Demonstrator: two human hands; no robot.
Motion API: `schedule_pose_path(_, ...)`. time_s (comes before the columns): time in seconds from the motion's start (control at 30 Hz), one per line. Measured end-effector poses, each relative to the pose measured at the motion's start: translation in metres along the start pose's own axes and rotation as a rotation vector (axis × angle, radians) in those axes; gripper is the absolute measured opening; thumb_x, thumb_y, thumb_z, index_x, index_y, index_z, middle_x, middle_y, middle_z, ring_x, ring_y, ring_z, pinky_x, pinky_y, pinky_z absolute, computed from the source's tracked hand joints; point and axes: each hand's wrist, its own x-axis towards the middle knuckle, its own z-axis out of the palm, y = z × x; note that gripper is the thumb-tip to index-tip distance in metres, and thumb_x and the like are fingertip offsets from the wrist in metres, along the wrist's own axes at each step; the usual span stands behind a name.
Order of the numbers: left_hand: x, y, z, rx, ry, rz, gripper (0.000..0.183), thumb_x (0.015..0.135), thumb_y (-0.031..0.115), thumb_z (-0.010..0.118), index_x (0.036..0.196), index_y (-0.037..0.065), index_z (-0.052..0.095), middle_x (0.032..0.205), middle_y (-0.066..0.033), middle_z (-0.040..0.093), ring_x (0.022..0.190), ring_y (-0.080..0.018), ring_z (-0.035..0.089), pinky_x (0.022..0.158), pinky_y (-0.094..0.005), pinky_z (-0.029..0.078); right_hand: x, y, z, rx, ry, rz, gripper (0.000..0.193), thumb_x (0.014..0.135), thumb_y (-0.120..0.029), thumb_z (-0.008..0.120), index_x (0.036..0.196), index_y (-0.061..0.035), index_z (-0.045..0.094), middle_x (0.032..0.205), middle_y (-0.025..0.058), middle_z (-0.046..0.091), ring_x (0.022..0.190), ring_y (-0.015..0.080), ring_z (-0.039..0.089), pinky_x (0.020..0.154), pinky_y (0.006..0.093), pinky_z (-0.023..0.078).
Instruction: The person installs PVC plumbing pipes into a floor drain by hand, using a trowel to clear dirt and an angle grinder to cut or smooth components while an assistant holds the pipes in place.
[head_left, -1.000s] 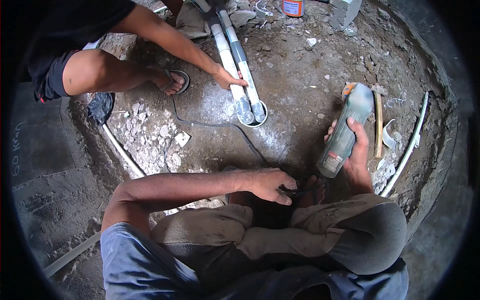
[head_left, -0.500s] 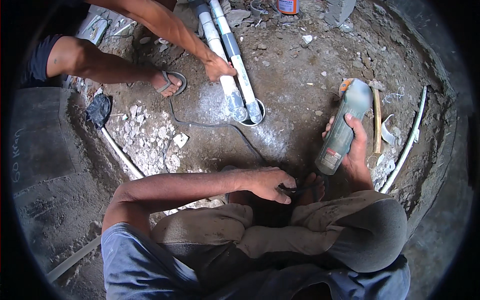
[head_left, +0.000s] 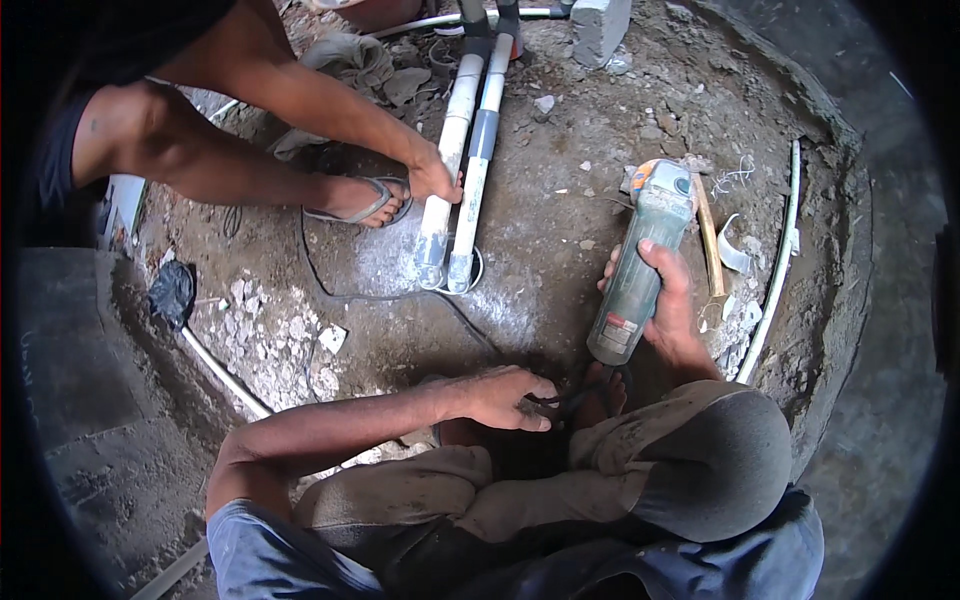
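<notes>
In my right hand (head_left: 668,295) is a grey-green angle grinder (head_left: 640,265), its head pointing away from me and its orange-edged disc end at the top. My left hand (head_left: 505,397) is curled near my feet, with the dark power cord (head_left: 570,402) between its fingers. Ahead, two white and grey plastic pipes (head_left: 447,205) slope side by side down to a round pipe opening (head_left: 474,272) in the ground. A co-worker's hand (head_left: 435,175) grips the left pipe; the co-worker's sandalled foot (head_left: 365,200) stands beside it.
White rubble (head_left: 265,325) and a black plastic bag (head_left: 172,293) lie at left. On the right are a wooden stick (head_left: 709,240), a curved white scrap (head_left: 735,248) and a long pale conduit (head_left: 778,270). A concrete block (head_left: 601,32) stands at the back. A cord (head_left: 370,297) crosses the dirt.
The view has shifted, so much of the scene sits lower and further left. The co-worker's foot has come closer to the pipes. My hands keep their holds.
</notes>
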Motion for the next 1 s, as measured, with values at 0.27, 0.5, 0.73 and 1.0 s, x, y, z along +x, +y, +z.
schedule_pose_path(0.27, 0.004, -0.002, -0.001, 0.045, -0.009, -0.001, 0.068, 0.094, 0.043, 0.074, 0.137, -0.006, 0.060, 0.138, -0.0262, 0.063, 0.133, -0.0394, 0.058, 0.115, -0.0462, 0.044, -0.004, 0.002, -0.009, 0.042, 0.044, -0.078, 0.045, 0.092, -0.036, 0.066, 0.112, 0.0038, 0.058, 0.093, 0.0159, 0.067, 0.079, 0.0278, 0.070, 0.072, 0.0444, 0.061)
schedule_pose_path(0.5, 0.007, -0.008, 0.001, 0.066, 0.052, 0.008, 0.052, 0.092, 0.037, 0.076, 0.128, 0.001, 0.066, 0.125, -0.0204, 0.070, 0.118, -0.0387, 0.067, 0.103, -0.0459, 0.051, 0.000, 0.005, -0.018, 0.037, 0.058, -0.068, 0.046, 0.092, -0.038, 0.065, 0.110, 0.0039, 0.060, 0.090, 0.0166, 0.067, 0.075, 0.0291, 0.070, 0.073, 0.0454, 0.061)
schedule_pose_path(0.73, 0.009, -0.004, 0.001, 0.103, 0.048, -0.067, 0.058, 0.093, 0.039, 0.075, 0.135, 0.001, 0.063, 0.131, -0.0219, 0.067, 0.127, -0.0394, 0.061, 0.110, -0.0470, 0.046, -0.002, 0.010, -0.023, 0.049, 0.112, -0.049, 0.047, 0.092, -0.037, 0.065, 0.115, 0.0039, 0.057, 0.096, 0.0153, 0.066, 0.083, 0.0276, 0.069, 0.077, 0.0468, 0.060)
schedule_pose_path(1.0, 0.005, -0.016, 0.003, 0.110, 0.075, -0.056, 0.058, 0.093, 0.038, 0.075, 0.135, 0.000, 0.062, 0.132, -0.0239, 0.066, 0.126, -0.0414, 0.061, 0.108, -0.0478, 0.048, 0.002, 0.013, -0.019, 0.094, 0.090, -0.064, 0.043, 0.093, -0.032, 0.065, 0.116, 0.0038, 0.056, 0.098, 0.0162, 0.066, 0.084, 0.0267, 0.069, 0.078, 0.0438, 0.059)
